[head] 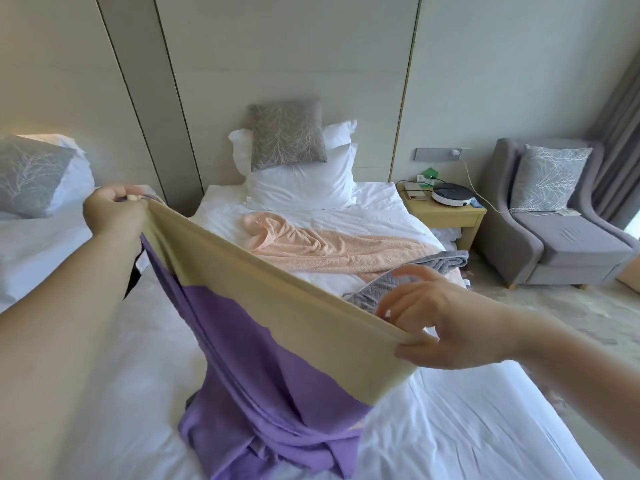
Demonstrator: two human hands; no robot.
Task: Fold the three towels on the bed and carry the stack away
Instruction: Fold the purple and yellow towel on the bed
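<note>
Closest in, on the left, the left hand [114,209] is raised with its fingers curled tight on one corner of the purple towel [277,358], pinching the beige band [277,289] along its top edge. Holding it this high pulls the edge taut, probably to find the towel's width before the first fold. A dark shape under that forearm, in the gap beside the neighbouring bed [34,244], is too hidden to name.

From the band the towel hangs down and bunches on the bed [467,427] near the camera, so its full length and lower corners cannot be made out.

Further up the mattress the peach towel [329,247] lies spread and rumpled, unfolded. Just beside it to the right, the grey towel [440,261] is partly covered by the right hand [446,323] and seems to spill over the bed's edge — how much hangs off is unclear.

That right hand nips the band's other end between thumb and curled fingers, the index lifted loosely above.

Furthest right, a nightstand [446,216] carries a round corded device I cannot identify, and an armchair [571,244] is cut off by the frame.
</note>
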